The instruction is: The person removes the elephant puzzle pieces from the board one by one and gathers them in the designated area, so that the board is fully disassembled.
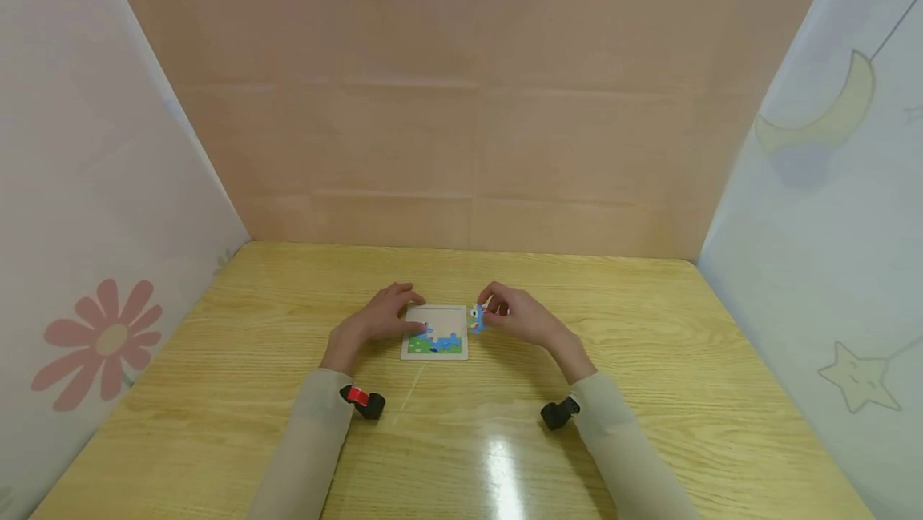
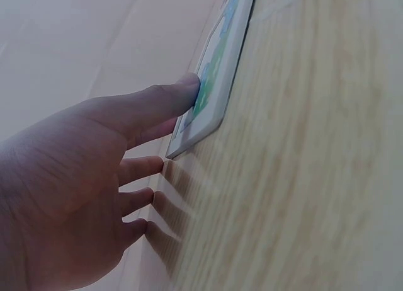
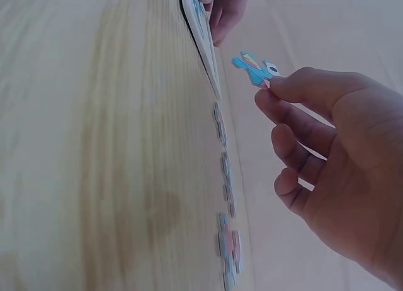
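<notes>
Right hand (image 1: pixel 525 317), just beside the puzzle tray (image 1: pixel 434 357) on its right, pinching a blue puzzle piece (image 3: pixel 255 70) by one end between thumb and fingertip, raised off the table (image 1: pixel 447 448). Left hand (image 1: pixel 376 318) at the tray's left, fingers spread, thumb resting on the tray. Fitted pieces (image 1: pixel 447 344) occupy the tray's near part; loose pieces (image 3: pixel 227 184) lie to its right.

Probable faults: the piece may twist or drop, being held by so little of its surface; if lowered off-angle, it may ride up on the fitted pieces or lift them; the tray may slide should the thumb's light contact ease; the right hand's lower fingers may brush the loose pieces.

Pose: right forearm (image 1: pixel 626 440) slants in from the tray's near right, left forearm (image 1: pixel 310 440) from its near left; the right hand's remaining fingers are loosely bent.
</notes>
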A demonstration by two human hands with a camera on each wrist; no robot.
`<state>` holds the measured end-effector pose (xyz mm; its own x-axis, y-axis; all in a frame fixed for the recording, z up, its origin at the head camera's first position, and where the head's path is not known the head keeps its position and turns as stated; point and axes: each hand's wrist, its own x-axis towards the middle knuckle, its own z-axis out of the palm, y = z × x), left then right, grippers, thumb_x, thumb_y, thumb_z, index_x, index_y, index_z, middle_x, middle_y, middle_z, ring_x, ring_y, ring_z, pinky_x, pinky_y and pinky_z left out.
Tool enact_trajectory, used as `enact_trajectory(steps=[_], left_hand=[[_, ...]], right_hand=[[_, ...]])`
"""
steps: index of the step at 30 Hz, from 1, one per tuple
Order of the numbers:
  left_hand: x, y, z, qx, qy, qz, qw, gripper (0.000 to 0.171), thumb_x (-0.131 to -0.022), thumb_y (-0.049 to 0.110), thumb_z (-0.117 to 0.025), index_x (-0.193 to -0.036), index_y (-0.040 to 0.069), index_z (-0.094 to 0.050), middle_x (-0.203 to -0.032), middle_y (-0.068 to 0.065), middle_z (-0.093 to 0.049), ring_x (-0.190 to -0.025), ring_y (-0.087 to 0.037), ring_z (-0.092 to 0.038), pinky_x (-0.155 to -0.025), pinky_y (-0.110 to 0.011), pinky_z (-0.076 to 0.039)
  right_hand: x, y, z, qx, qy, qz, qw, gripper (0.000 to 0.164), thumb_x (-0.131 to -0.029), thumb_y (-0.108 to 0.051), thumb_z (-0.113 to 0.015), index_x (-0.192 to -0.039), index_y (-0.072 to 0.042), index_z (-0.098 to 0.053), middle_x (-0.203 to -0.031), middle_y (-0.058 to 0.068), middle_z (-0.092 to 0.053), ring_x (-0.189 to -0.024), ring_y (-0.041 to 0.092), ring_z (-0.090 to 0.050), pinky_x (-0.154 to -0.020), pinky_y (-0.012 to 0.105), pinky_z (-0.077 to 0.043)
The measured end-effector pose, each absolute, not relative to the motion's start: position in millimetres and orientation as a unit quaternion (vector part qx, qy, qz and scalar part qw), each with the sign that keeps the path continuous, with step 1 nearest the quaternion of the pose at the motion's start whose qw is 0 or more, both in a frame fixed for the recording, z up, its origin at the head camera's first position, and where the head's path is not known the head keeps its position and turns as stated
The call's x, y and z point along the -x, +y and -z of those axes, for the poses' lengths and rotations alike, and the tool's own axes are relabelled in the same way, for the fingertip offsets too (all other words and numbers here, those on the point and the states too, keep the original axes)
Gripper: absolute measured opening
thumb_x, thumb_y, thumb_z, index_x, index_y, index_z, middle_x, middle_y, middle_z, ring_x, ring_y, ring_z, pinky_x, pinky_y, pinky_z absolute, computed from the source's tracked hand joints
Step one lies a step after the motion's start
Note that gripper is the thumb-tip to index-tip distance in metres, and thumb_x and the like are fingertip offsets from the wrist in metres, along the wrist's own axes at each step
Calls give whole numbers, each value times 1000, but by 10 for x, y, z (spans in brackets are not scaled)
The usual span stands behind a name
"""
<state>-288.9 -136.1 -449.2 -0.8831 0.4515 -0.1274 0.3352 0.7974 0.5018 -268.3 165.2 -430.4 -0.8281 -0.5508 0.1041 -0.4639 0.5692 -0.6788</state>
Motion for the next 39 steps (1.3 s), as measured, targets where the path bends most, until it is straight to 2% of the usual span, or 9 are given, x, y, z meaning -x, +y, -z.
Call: enact_trajectory(steps=[7,10,12,14,18,23,29,39], left_hand=[[2888,-1362,4512,-207,941,-240,116,54,-90,45,-68,-136,19,-57,-162,-16,-27,-151,-42,-18,-120,-62,-17],[2890,-1364,4527,-209,941,-240,114,54,-91,45,-68,-136,19,-57,-162,-16,-27,-151,-42,-18,-120,-62,-18],[2889,-1365,4532,-209,941,-240,114,54,-91,44,-68,-136,18,-57,-162,-16,-27,-151,-42,-18,-120,-62,-18],[2887,-1366,4530,-209,941,-241,114,53,-91,44,-68,-137,18,-57,-162,-16,-28,-151,-42,-18,-120,-62,-18],[2888,-1370,4527,-211,941,-241,113,53,-91,43,-68,-136,18,-57,-162,-17,-28,-151,-42,-18,-120,-62,-18],[2894,-1371,4516,-220,940,-239,109,52,-91,43,-68,-135,16,-58,-161,-19,-29,-149,-45,-21,-119,-64,-20],[2882,-1371,4496,-217,938,-244,114,53,-91,43,-68,-136,16,-58,-162,-18,-28,-150,-43,-19,-120,-63,-18],[2881,-1388,4492,-226,936,-244,116,57,-90,48,-68,-136,16,-57,-161,-19,-27,-150,-44,-18,-120,-64,-18]], right_hand=[[2656,1745,4300,282,886,362,61,21,-96,-15,-64,-116,-12,-59,-95,2,-69,-79,15,-60,-67,26,-50],[2650,1790,4292,270,888,366,68,20,-97,-16,-64,-117,-14,-59,-97,2,-68,-74,16,-58,-56,27,-49],[2646,1817,4277,266,888,369,69,21,-98,-17,-64,-118,-13,-59,-98,2,-68,-73,17,-57,-53,28,-49],[2637,1842,4260,264,888,371,70,21,-98,-18,-64,-117,-14,-59,-99,2,-68,-74,17,-57,-54,28,-49],[2649,1888,4267,269,886,373,65,20,-97,-18,-65,-115,-15,-60,-97,1,-69,-82,15,-59,-69,29,-50],[2667,1951,4291,262,883,382,78,19,-95,-17,-66,-113,-13,-60,-93,3,-69,-78,17,-59,-65,30,-51],[2685,2016,4312,248,887,375,104,19,-94,-15,-66,-111,-13,-62,-88,2,-68,-73,16,-60,-68,29,-51],[2649,2072,4259,241,891,358,141,18,-93,-11,-66,-110,-8,-61,-85,4,-68,-76,21,-61,-68,31,-50]])
